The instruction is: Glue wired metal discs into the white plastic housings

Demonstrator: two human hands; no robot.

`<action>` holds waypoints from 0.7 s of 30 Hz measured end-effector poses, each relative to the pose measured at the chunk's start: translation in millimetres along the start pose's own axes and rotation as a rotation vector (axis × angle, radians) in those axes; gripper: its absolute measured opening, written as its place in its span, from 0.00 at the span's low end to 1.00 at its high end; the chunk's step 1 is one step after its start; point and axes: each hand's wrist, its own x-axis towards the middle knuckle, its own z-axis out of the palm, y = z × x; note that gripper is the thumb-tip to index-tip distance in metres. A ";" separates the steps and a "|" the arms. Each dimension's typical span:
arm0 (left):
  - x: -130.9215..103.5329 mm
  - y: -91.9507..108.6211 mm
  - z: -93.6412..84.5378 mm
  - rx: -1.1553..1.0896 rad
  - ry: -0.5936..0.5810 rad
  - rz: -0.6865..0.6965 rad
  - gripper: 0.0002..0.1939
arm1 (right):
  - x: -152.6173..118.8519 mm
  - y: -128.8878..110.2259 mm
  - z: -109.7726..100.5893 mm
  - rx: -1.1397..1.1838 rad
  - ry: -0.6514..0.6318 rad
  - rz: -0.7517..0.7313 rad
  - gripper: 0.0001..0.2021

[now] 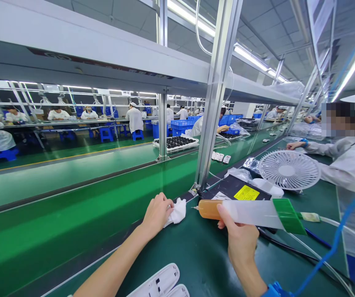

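Note:
My right hand (240,235) is wrapped round a glue syringe (254,212), held nearly level. Its barrel has amber glue at the front end, a thin needle points left, and a green cap with an air hose closes the back. My left hand (158,214) pinches a crumpled white tissue (177,212) at the bench edge, a short gap from the needle tip. Below, between my arms, white plastic housings (158,282) lie on the green bench mat (205,260), cut off by the lower frame edge.
A metal post (216,95) rises ahead. Behind the syringe lies a black box (237,189) with a yellow label. A white fan (289,170) stands at right, near a co-worker's sleeve (341,165). A green conveyor (72,222) runs along the left. A blue coiled cord (335,243) crosses the right side.

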 end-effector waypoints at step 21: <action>-7.8 -11.5 11.8 -0.346 -0.008 -0.333 0.07 | -20.9 5.3 18.2 0.100 -0.111 0.052 0.16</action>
